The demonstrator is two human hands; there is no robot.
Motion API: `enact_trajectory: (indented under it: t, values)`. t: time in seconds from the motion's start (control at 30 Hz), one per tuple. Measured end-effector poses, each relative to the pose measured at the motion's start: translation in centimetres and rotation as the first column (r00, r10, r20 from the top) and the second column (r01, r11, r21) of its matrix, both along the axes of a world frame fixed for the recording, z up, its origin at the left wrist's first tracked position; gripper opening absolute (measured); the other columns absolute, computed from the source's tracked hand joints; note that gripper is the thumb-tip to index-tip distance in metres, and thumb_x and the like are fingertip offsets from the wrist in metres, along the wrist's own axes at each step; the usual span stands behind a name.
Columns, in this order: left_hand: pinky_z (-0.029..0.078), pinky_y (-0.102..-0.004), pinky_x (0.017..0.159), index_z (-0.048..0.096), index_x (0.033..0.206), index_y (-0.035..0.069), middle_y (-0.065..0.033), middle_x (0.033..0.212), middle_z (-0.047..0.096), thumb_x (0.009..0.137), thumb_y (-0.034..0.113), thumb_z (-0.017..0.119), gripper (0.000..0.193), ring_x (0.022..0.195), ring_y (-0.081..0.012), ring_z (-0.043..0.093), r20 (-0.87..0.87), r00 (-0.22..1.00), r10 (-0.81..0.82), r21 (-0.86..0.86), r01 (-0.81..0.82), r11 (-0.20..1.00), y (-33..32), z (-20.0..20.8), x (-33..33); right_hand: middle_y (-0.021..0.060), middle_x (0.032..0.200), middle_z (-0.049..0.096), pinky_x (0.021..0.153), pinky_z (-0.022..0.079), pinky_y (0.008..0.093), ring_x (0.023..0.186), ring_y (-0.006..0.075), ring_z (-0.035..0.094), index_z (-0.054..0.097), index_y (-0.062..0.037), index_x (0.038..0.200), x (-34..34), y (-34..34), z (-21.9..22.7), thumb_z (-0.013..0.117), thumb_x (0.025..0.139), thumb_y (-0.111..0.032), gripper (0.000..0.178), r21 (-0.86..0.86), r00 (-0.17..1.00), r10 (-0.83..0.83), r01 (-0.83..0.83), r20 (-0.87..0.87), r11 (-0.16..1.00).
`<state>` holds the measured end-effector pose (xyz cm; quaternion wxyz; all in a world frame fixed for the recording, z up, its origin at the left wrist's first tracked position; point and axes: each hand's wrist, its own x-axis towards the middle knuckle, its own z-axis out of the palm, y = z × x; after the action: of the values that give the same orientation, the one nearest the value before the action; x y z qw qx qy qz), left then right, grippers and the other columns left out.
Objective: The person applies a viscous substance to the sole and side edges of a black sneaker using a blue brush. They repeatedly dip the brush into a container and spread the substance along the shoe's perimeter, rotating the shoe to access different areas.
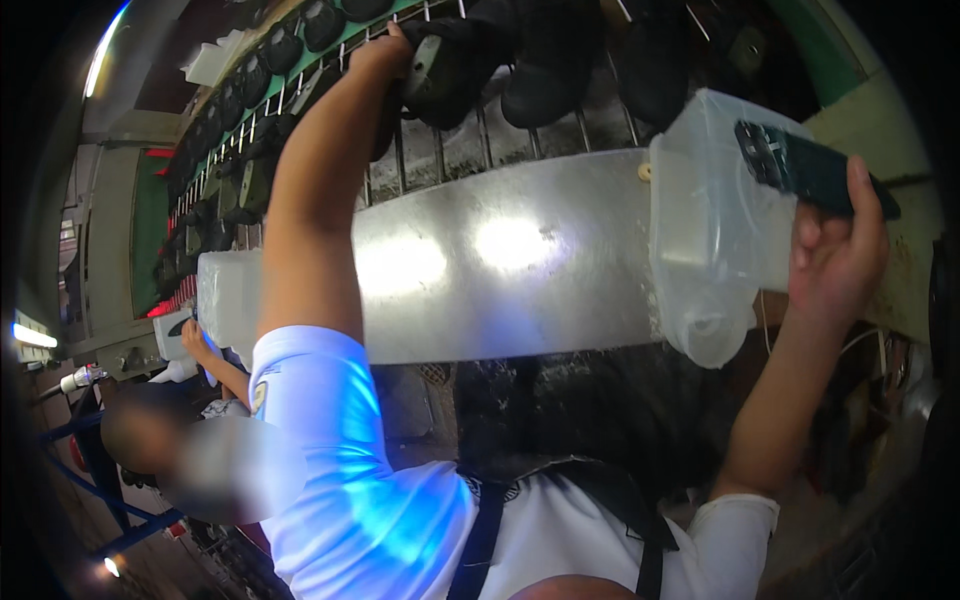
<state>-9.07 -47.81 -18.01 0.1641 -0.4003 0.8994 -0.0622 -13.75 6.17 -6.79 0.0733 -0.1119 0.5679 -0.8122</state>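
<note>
My left hand point(380, 55) reaches far across to a row of black shoes, touching the black shoe point(440, 85) with a grey-green patch. One finger sticks up; the others are hidden, so its grip cannot be made out. At the right, my right hand point(838, 245) is closed on a dark green flat slab point(815, 182). That slab has a black, ridged end and looks like a phone, though its kind is not certain. It is held above a translucent plastic bin point(700, 190).
Metal rods point(486, 140) of a rack carry several black shoes point(540, 90). Before it runs a shiny metal ledge point(560, 270). Another pale bin point(228, 300) stands at the left, where another person's hand point(195, 340) holds a dark, flat piece. Cables point(865, 340) hang at the right.
</note>
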Motion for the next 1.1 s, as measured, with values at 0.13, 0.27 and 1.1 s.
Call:
enact_trajectory:
  t: [0.13,0.27,1.1]
  values:
    - [0.051,-0.0451,0.095,0.022,0.15,0.005,-0.0293,0.121,0.063,0.073,0.048,0.08,0.106,0.114,-0.04,0.063,-0.215,0.972,-0.091,-0.095,0.072,0.993,5.0,5.4,5.9,0.0054,0.063,0.06,0.037,0.037,0.024,0.047,0.0131,0.055,0.065,-0.0034,0.082,-0.2,-0.1,-0.2,0.066,0.091,-0.021,0.02,-0.093,0.998,0.048,-0.051,-0.029,0.994]
    - [0.053,-0.043,0.095,0.022,0.149,0.004,-0.0252,0.122,0.063,0.065,0.039,0.088,0.112,0.113,-0.0349,0.064,-0.697,0.709,-0.107,-0.06,0.091,0.994,11.3,12.7,16.0,0.0056,0.07,0.06,0.039,0.035,0.0233,0.05,0.0132,0.052,0.061,-0.0025,0.085,-1.0,0.3,-0.7,0.066,0.091,-0.021,0.02,-0.13,0.997,0.062,-0.067,-0.04,0.989]
    - [0.052,-0.0421,0.097,0.026,0.148,0.0,-0.0292,0.128,0.058,0.064,0.017,0.09,0.107,0.113,-0.0334,0.063,-0.986,-0.032,0.165,0.089,0.732,0.675,34.6,9.7,19.7,0.008,0.083,0.071,0.066,0.052,0.029,0.073,0.0156,0.067,0.069,-0.0025,0.101,8.4,10.3,-7.3,0.076,0.086,-0.018,0.022,0.73,0.959,0.267,-0.118,-0.091,0.673]
